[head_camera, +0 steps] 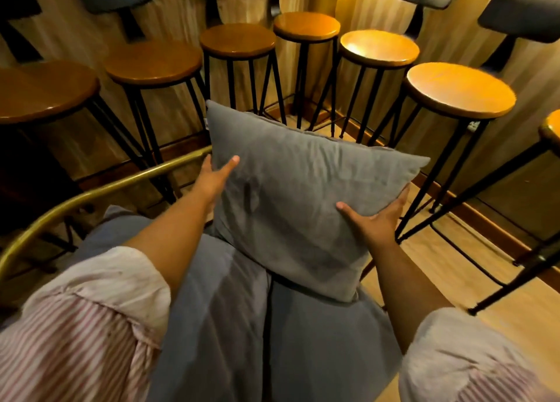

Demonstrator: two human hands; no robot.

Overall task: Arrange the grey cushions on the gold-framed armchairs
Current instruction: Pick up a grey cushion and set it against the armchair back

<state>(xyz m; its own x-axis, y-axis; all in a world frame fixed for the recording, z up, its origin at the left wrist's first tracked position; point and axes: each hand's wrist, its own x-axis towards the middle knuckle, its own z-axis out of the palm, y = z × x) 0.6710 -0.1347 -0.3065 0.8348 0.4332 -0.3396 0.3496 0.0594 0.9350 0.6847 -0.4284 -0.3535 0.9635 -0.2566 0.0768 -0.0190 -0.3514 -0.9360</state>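
Note:
A square grey cushion [297, 195] stands tilted at the back of a gold-framed armchair, its lower corner resting on the grey seat cushion [242, 326]. My left hand [213, 177] grips the cushion's left edge, thumb on the front face. My right hand [375, 216] holds its right edge, thumb in front and fingers behind. The chair's curved gold frame [91, 198] runs along the left side. A dark seam divides the seat padding below the cushion.
Several round wooden bar stools [460, 89] on black metal legs crowd closely behind and to the right of the chair. Wood-panelled walls meet in a corner behind them. Light wooden floor [454, 280] shows on the right.

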